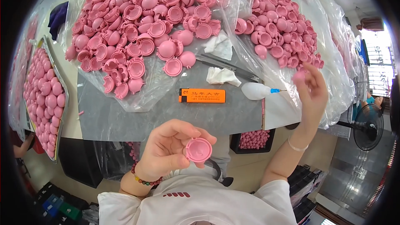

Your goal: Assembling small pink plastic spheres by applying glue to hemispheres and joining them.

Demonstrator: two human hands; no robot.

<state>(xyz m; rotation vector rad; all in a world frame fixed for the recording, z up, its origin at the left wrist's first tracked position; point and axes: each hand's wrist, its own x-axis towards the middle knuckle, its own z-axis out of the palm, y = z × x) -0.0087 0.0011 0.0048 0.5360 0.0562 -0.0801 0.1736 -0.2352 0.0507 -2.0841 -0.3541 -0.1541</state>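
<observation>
My left hand (166,148) is closed on a pink half-shell (198,150), a small round hollow cup with a rim, its open side facing up in front of my chest. Out to the right, my right hand (312,89) is raised by the near edge of the right-hand heap of pink shells (279,25). Its fingers pinch a small pink rounded piece (299,76), slightly blurred and partly covered by them. A larger heap of pink half-shells (137,21), some hinged in pairs, spreads over clear plastic at the far left and middle.
On the grey mat (166,121) lie an orange lighter (202,96), a white squeeze bottle (255,91) with a blue needle tip, metal tweezers (233,68) and crumpled white tissues (223,76). A tray of pink balls (43,91) stands left; a black bin (252,150) sits below the table edge.
</observation>
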